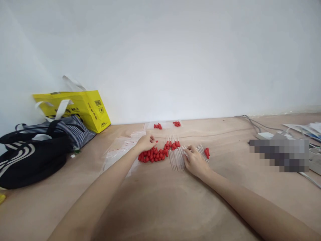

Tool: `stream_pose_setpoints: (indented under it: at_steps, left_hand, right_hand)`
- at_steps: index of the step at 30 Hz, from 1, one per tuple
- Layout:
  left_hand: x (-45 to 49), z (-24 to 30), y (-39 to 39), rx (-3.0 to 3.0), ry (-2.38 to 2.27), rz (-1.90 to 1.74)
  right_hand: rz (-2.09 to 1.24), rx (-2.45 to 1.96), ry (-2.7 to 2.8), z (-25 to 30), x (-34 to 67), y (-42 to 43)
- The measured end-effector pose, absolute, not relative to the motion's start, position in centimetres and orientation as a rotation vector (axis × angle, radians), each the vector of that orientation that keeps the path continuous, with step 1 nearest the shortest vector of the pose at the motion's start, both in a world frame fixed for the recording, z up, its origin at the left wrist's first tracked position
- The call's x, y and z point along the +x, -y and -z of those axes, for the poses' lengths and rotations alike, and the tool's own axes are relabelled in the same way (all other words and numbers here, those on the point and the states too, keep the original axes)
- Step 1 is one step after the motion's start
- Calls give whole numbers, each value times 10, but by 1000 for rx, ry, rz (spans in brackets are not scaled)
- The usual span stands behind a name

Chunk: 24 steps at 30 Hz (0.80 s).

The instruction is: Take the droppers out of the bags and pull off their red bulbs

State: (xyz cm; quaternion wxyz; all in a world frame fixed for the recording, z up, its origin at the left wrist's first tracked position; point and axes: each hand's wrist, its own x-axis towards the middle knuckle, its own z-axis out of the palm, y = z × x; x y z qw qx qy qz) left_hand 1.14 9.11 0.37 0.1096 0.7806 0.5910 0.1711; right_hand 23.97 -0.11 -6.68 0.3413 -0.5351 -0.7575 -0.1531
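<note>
A heap of small red rubber bulbs (153, 155) lies on the wooden table (160, 201). My left hand (145, 143) hovers just above the heap's far left side, its fingers curled together in a pinch near one red bulb. Beside the heap lies a row of clear thin tubes (177, 159). My right hand (194, 162) rests on those tubes, fingers bent and pressed on them. A few tubes with red bulbs fitted (173, 144) lie behind the heap. Two red bulbs (207, 152) sit just right of the tubes.
Clear plastic bags (120, 150) lie left of the heap, and two more with red bulbs (167, 125) lie near the wall. A yellow bag (82, 108) and striped black bags (37, 147) fill the left. Cables and grey boxes (265, 135) sit at the right.
</note>
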Motion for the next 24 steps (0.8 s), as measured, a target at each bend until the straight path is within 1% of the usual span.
stream_pose_setpoints:
  at_steps: [4,7,12,14,16,18,21,24]
  left_hand:
    - [24,0,-96,2297,-1735,-375]
    - [32,-1,-97,2289,-1772,-321]
    - [54,-4,-101,2267,-1829,-272]
    - [65,-4,-102,2255,-1854,-239]
    - [72,-4,-103,2239,-1883,-204]
    - [77,-3,-105,2220,-1909,-182]
    - [78,-1,-107,2195,-1938,-203]
    - [78,-2,-105,2208,-1928,-295]
  right_hand:
    - [509,-1427,1928,60,240,6]
    - [529,-1421,1851,57,244,5]
    - [388,-1438,1675,55,258,-3]
    - [296,-1390,1684,53,266,-2]
    - [204,-1298,1816,49,276,4]
    - [149,-1171,2068,43,286,12]
    - [196,-1003,2383,35,295,24]
    - [265,-965,2477,34,299,27]
